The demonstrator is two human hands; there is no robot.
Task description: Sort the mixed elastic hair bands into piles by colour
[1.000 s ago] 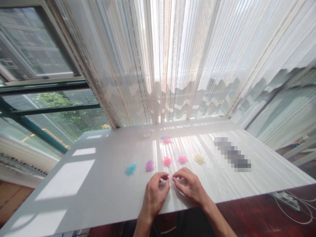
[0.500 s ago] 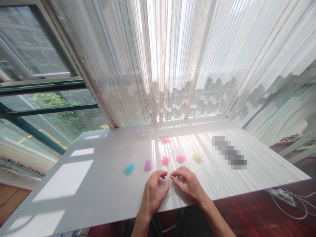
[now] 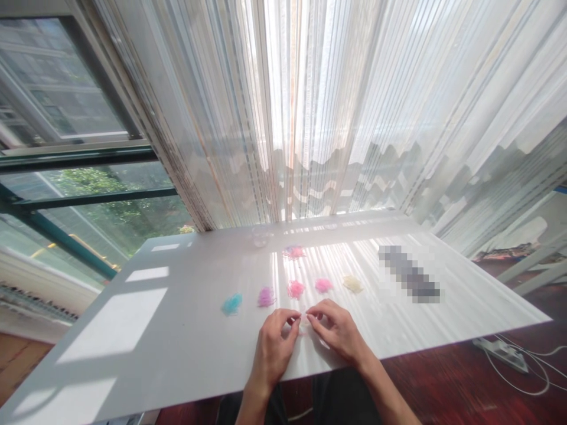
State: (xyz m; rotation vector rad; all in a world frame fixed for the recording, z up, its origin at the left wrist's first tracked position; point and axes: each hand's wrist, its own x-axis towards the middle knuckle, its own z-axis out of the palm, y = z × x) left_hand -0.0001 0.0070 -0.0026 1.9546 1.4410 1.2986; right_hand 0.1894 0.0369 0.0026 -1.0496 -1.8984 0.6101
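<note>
At the near edge of the white table, my left hand and my right hand face each other with a small gap between them. Thumb and fingertips are pinched together on both. A thin pinkish band is faintly visible between the fingertips; its exact shape is blurred. Below it, a small pinkish bit shows on the tabletop. Beyond my hands lie small heaps of thin elastic-looking loops: teal, purple, hot pink, light pink and pale yellow.
A mixed pink and purple heap lies farther back. Near the curtain stands a clear container. A pixelated dark object is at the right. A power strip with white cables lies on the floor.
My left thumb and fingers have closed into a tighter pinch. The pinkish bits between and below my hands now show more clearly. The heaps stay put.
</note>
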